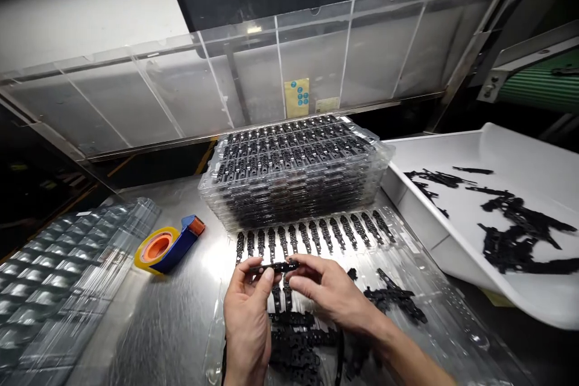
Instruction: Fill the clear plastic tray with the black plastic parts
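Between my two hands, level with the tray's middle, is a slim black plastic part [275, 267]. My left hand [250, 307] pinches its left end between thumb and fingers. The right end is gripped by the fingertips of my right hand [332, 289]. Below them lies a clear plastic tray [434, 307] with a row of similar black parts [314, 235] along its far side, and a couple more stand in the row beneath my hands. Loose black parts [296, 347] are heaped between my forearms, partly hidden. Another small pile [398, 295] rests right of my right hand.
A tall stack of filled clear trays [294, 193] stands behind. On the left are a tape dispenser [169, 244] and a stack of clear trays [58, 283]. To the right, a white bin [452, 235] holds more black parts. A transparent panel [253, 78] rises at the back.
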Demonstrator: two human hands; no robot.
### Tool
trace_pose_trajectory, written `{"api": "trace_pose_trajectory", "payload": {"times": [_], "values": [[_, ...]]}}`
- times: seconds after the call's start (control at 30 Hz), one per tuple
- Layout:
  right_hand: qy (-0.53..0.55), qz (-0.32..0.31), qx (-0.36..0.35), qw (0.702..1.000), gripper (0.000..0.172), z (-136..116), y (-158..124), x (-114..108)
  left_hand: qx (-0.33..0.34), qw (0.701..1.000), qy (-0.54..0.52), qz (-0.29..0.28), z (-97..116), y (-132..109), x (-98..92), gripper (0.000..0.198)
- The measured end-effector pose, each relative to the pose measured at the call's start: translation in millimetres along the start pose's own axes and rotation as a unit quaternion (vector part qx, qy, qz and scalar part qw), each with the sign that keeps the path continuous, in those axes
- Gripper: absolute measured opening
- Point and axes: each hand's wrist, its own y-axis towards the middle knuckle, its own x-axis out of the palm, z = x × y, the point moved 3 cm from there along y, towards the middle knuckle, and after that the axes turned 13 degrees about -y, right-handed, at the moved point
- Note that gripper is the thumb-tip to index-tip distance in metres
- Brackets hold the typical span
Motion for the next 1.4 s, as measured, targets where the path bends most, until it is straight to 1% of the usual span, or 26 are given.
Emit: {"api": "trace_pose_trajectory", "payload": {"times": [0.03,0.1,0.13,0.17,0.2,0.23,0.3,0.33,0.37,0.4,0.43,0.47,0.5,0.57,0.67,0.87,1.0,1.07,1.17,1.33,1.4], "values": [[0.053,0.016,0.016,0.998,0.034,1,0,-4,-0.005,0.999,0.02,-0.025,-2,-1,2.9,0.043],[0.093,0.068,0.032,0.993,0.029,1,4,-16,-0.016,0.989,0.11,-0.093,-4,-2,5.2,0.032],[0.084,0.078,0.033,0.993,0.028,0,6,-23,-0.016,0.976,0.177,-0.129,-4,-1,4.2,0.028],[0.047,0.064,0.031,0.996,0.028,-2,9,-31,0.003,0.955,0.252,-0.159,-1,1,2.0,0.024],[-0.01,0.032,0.028,0.999,0.027,-4,12,-37,0.039,0.926,0.331,-0.176,2,4,-1.1,0.022],[-0.078,-0.009,0.025,0.997,0.026,-6,16,-43,0.085,0.891,0.408,-0.183,6,7,-4.5,0.021],[-0.205,-0.075,0.02,0.976,0.023,-9,23,-52,0.16,0.804,0.541,-0.188,10,14,-9.8,0.024],[-0.248,-0.094,0.021,0.964,0.02,-10,26,-53,0.174,0.761,0.595,-0.192,9,17,-11.5,0.026],[-0.273,-0.108,0.024,0.956,0.018,-11,30,-53,0.171,0.723,0.639,-0.199,6,19,-12.7,0.029],[-0.289,-0.116,0.027,0.95,0.017,-11,33,-51,0.159,0.694,0.671,-0.207,2,21,-13.4,0.032],[-0.308,-0.122,0.031,0.943,0.018,-10,36,-47,0.147,0.673,0.693,-0.212,-2,22,-13.4,0.034],[-0.326,-0.124,0.033,0.937,0.02,-9,39,-42,0.139,0.66,0.707,-0.214,-5,23,-13.0,0.035],[-0.343,-0.121,0.035,0.931,0.022,-8,41,-38,0.134,0.654,0.713,-0.214,-7,23,-12.3,0.036],[-0.368,-0.107,0.038,0.923,0.028,-6,44,-31,0.129,0.654,0.715,-0.212,-9,23,-11.2,0.037],[-0.376,-0.095,0.041,0.921,0.032,-1,46,-26,0.121,0.653,0.717,-0.212,-8,24,-11.4,0.039],[-0.337,-0.104,0.034,0.935,0.026,9,42,-26,0.11,0.661,0.71,-0.216,-5,23,-11.8,0.04],[-0.337,-0.107,0.038,0.935,0.02,14,39,-23,0.109,0.67,0.704,-0.211,-5,22,-10.9,0.04],[-0.356,-0.106,0.037,0.928,0.022,14,36,-22,0.113,0.674,0.7,-0.207,-5,21,-10.5,0.039],[-0.406,-0.096,0.027,0.909,0.031,12,31,-19,0.119,0.68,0.695,-0.201,-5,20,-10.4,0.038],[-0.471,-0.1,-0.024,0.876,0.038,8,24,-13,0.123,0.684,0.691,-0.198,-4,19,-11.4,0.041],[-0.489,-0.105,-0.046,0.865,0.038,7,22,-10,0.124,0.683,0.692,-0.198,-4,18,-12.0,0.042]]}}
